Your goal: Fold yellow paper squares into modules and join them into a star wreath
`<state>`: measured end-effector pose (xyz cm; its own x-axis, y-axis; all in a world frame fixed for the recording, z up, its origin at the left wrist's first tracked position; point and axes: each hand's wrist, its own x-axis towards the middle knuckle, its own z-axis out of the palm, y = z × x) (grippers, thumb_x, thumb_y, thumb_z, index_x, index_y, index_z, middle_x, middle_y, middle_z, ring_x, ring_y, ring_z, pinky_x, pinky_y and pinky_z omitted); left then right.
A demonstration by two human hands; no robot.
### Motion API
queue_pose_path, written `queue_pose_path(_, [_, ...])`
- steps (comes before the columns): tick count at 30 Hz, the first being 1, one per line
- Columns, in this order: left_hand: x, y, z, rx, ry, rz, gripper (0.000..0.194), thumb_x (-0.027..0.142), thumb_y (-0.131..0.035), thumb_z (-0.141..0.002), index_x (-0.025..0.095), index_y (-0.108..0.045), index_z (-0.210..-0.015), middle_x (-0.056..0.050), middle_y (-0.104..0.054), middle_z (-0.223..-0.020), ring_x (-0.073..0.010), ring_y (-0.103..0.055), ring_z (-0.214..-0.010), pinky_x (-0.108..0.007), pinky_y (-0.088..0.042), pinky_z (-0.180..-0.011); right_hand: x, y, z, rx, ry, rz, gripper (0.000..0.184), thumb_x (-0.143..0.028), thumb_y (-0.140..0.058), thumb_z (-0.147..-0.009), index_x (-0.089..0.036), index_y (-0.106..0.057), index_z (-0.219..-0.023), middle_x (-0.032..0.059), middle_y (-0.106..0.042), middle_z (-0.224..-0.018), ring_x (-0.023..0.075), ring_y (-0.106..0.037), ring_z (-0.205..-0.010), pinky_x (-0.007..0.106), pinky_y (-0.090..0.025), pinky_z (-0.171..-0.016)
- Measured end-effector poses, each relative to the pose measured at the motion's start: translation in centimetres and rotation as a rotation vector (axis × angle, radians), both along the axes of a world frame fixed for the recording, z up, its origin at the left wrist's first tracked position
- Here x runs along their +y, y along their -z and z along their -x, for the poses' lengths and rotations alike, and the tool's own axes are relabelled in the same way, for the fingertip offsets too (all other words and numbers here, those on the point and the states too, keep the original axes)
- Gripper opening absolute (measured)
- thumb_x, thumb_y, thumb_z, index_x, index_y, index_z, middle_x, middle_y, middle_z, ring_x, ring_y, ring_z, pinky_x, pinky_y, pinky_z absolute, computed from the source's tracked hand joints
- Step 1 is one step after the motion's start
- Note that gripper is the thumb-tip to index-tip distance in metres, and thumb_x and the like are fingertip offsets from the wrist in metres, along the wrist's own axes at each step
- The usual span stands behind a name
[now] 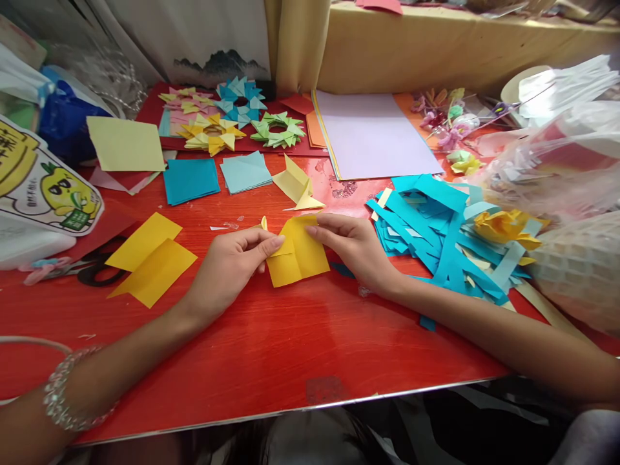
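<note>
- While both bare hands meet near the centre of the frame, one creased yellow paper sheet [303, 263] is held between them, above the red table [271, 349].
- Sheet, orientation: lower edge toward the person, rising slightly to the right; one crease runs down to that edge; a folded flap lies at its left side. Long axis: cannot be told, fingers covering parts of the sides.
- Left hand [235, 261]: thumb and fingers pinching the sheet's left side.
- Right hand [353, 242]: thumb and fingers pinching its upper right.
- Small pale yellow tip [264, 223], behind the left fingers: mostly hidden, its form unclear.
- Two creased yellow papers [157, 271], left of the frame, overlapping; just beside them, black-handled scissors [99, 271], partly covered.
- Pale yellow folded paper [298, 184], beyond the sheet; to its left, a light blue paper stack [246, 172] and a deeper blue paper stack [191, 182].
- Four folded-paper rings [278, 131], upper centre-left.
- Lilac paper sheet [375, 135], upper centre, atop other coloured sheets.
- Heap of blue paper strips [436, 226], right; its near side partly hidden by the right forearm.
</note>
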<state>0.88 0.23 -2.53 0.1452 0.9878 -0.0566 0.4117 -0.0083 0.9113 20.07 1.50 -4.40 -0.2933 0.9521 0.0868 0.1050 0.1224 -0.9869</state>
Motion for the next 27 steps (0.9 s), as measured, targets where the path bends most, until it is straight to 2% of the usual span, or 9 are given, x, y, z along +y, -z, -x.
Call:
queue_pose_path(2, [-0.1,0.1,0.0,-0.040,-0.008,0.027,0.018,0.036,-0.062,-0.080,0.020,-0.068,-0.073,0.003,-0.051,-0.055,-0.0089,-0.044,-0.050,-0.021,-0.036,-0.048,-0.3,0.1,-0.1,-0.079,0.083,-0.136,0.025,-0.026,-0.052,-0.088,-0.019,-0.067,-0.105,0.0015,-0.069,-0.096,0.0140,-0.061,-0.085,0.026,-0.049,-0.071])
queue_pose_path(4, [-0.1,0.1,-0.1,-0.088,-0.018,0.058,0.019,0.036,-0.063,-0.079,0.020,-0.068,-0.071,0.003,-0.052,-0.056,-0.0085,-0.044,-0.050,-0.021,-0.035,-0.048,-0.6,0.0,-0.2,-0.177,0.101,-0.286,0.028,-0.022,-0.049,-0.090,-0.022,-0.066,-0.112,0.0006,-0.070,-0.100,0.0141,-0.064,-0.086,0.026,-0.050,-0.071])
queue_pose_path(7, [-0.1,0.1,0.0,-0.158,-0.027,0.095,0.020,0.035,-0.064,-0.078,0.019,-0.067,-0.068,0.002,-0.054,-0.060,-0.0073,-0.043,-0.052,-0.020,-0.035,-0.049,-0.7,-0.1,-0.2,-0.255,0.066,-0.461,0.028,-0.017,-0.048,-0.089,-0.021,-0.068,-0.108,0.0008,-0.071,-0.102,0.0142,-0.066,-0.088,0.026,-0.052,-0.072])
queue_pose_path(9, [-0.1,0.1,0.0,-0.181,-0.027,0.105,0.019,0.035,-0.064,-0.079,0.019,-0.067,-0.068,0.003,-0.055,-0.063,-0.0067,-0.042,-0.053,-0.019,-0.035,-0.050,-0.7,-0.3,-0.1,-0.233,0.034,-0.497,0.026,-0.016,-0.052,-0.088,-0.019,-0.069,-0.107,0.0021,-0.071,-0.104,0.0142,-0.066,-0.092,0.026,-0.053,-0.076])
queue_pose_path(14, [-0.1,0.0,-0.1,-0.173,-0.002,0.102,0.017,0.034,-0.064,-0.079,0.020,-0.068,-0.071,0.003,-0.057,-0.064,-0.0061,-0.044,-0.055,-0.016,-0.036,-0.050,-0.5,-0.4,0.0,-0.082,-0.018,-0.326,0.020,-0.025,-0.060,-0.084,-0.016,-0.070,-0.099,0.0043,-0.071,-0.104,0.0141,-0.065,-0.095,0.025,-0.053,-0.082])
queue_pose_path(18, [-0.4,-0.4,-0.3,-0.112,0.011,0.059,0.017,0.032,-0.064,-0.080,0.020,-0.067,-0.069,0.005,-0.057,-0.062,-0.0055,-0.046,-0.056,-0.015,-0.035,-0.049,-0.3,-0.2,0.1,0.044,-0.011,-0.131,0.015,-0.027,-0.063,-0.082,-0.016,-0.070,-0.089,0.0034,-0.071,-0.094,0.0131,-0.065,-0.088,0.025,-0.052,-0.078])
queue_pose_path(20, [-0.5,-0.5,-0.4,-0.067,0.015,0.020,0.017,0.032,-0.063,-0.081,0.020,-0.066,-0.070,0.005,-0.058,-0.064,-0.0058,-0.047,-0.059,-0.015,-0.036,-0.051,-0.1,-0.2,0.2,0.144,-0.020,-0.012,0.019,-0.026,-0.066,-0.079,-0.016,-0.067,-0.095,0.0029,-0.070,-0.093,0.0131,-0.064,-0.088,0.025,-0.052,-0.078])
queue_pose_path(23, [-0.5,-0.6,-0.3,0.010,0.027,-0.060,0.018,0.034,-0.061,-0.082,0.020,-0.066,-0.072,0.005,-0.059,-0.067,-0.0064,-0.048,-0.063,-0.015,-0.037,-0.055,0.2,-0.2,0.3,0.243,-0.105,0.173,0.037,-0.025,-0.069,-0.076,-0.019,-0.063,-0.112,0.0021,-0.070,-0.093,0.0139,-0.064,-0.093,0.026,-0.051,-0.082])
queue_pose_path(27, [-0.3,-0.4,0.0,0.069,0.037,-0.140,0.018,0.035,-0.060,-0.083,0.021,-0.065,-0.074,0.005,-0.059,-0.068,-0.0069,-0.047,-0.064,-0.017,-0.036,-0.056,0.7,-0.2,0.2,0.260,-0.227,0.315,0.028,-0.026,-0.069,-0.076,-0.018,-0.070,-0.103,0.0028,-0.071,-0.094,0.0162,-0.063,-0.099,0.028,-0.050,-0.086])
